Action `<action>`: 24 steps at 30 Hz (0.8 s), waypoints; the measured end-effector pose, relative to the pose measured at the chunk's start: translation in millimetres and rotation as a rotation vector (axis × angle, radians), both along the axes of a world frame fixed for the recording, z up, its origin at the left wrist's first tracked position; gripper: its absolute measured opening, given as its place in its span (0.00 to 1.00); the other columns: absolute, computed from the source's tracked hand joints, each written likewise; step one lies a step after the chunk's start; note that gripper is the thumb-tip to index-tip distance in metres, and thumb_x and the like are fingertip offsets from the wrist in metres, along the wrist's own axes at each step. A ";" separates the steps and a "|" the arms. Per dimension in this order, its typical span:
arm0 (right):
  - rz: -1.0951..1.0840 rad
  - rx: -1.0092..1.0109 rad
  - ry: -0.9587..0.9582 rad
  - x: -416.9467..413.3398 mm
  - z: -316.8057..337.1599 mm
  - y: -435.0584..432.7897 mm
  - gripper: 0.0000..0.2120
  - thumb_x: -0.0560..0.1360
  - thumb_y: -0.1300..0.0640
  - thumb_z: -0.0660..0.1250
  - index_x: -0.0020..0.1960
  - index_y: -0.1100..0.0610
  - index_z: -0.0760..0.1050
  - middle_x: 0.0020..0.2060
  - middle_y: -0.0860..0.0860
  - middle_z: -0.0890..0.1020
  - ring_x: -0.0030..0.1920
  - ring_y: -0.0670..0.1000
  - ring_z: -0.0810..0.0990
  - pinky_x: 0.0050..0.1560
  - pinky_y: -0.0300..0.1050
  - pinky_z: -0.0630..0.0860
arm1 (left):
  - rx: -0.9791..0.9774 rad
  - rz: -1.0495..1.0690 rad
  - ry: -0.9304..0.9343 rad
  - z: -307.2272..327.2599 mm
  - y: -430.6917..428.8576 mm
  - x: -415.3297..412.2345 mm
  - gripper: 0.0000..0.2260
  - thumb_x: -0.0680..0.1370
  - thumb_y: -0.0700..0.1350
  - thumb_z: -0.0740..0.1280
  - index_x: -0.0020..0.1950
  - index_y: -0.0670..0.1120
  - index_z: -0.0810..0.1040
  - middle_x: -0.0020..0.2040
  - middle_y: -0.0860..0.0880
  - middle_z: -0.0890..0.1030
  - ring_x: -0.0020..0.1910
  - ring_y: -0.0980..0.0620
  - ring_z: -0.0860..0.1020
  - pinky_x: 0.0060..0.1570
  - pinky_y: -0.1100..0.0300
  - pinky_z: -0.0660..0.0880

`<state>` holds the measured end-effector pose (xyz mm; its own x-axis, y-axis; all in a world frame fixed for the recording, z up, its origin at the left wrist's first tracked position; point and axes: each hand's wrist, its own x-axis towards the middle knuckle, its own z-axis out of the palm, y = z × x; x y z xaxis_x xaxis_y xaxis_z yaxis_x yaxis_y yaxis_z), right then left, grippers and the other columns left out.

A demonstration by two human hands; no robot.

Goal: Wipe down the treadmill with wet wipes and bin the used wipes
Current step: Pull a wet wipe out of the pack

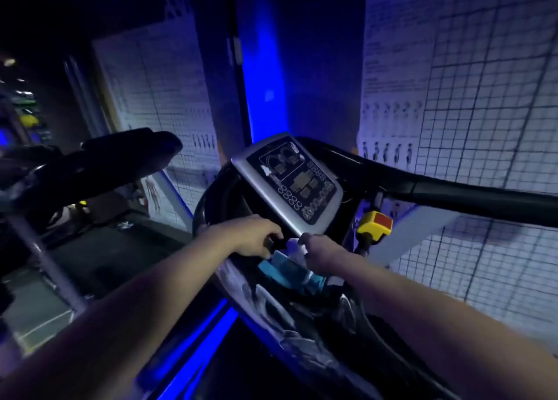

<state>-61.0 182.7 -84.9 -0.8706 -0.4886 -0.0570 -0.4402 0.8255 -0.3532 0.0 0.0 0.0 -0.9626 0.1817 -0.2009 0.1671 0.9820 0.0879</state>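
Grey-framed dark treadmill console [294,176], teal wet-wipe pack [287,274] at its 6 o'clock, right hand [320,250] pinching pale wipe [294,246], left hand [252,237] curled, hold unclear.

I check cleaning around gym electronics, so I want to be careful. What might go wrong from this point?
1. The right hand pinches a wet wipe just below the console; moisture may seep in around its buttons.
2. The yellow stop switch sits close to the right of that hand, so a wide sweep might knock it.
3. The light is dim and blue, so smears or missed patches may go unseen.
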 end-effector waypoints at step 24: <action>-0.245 -0.970 -0.963 -22.3 2.3 28.9 0.11 0.80 0.56 0.65 0.57 0.63 0.77 0.48 0.57 0.85 0.44 0.54 0.85 0.44 0.45 0.80 | 0.336 -0.270 0.442 -10.4 9.2 -69.0 0.05 0.83 0.36 0.67 0.54 0.45 0.79 0.49 0.47 0.83 0.47 0.47 0.81 0.49 0.50 0.80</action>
<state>-83.3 211.6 -82.6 -0.7512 -0.5200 -0.4065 0.4202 0.0982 -0.9021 -69.0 9.2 -10.4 -0.8529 0.4143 0.3176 0.4970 0.8306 0.2511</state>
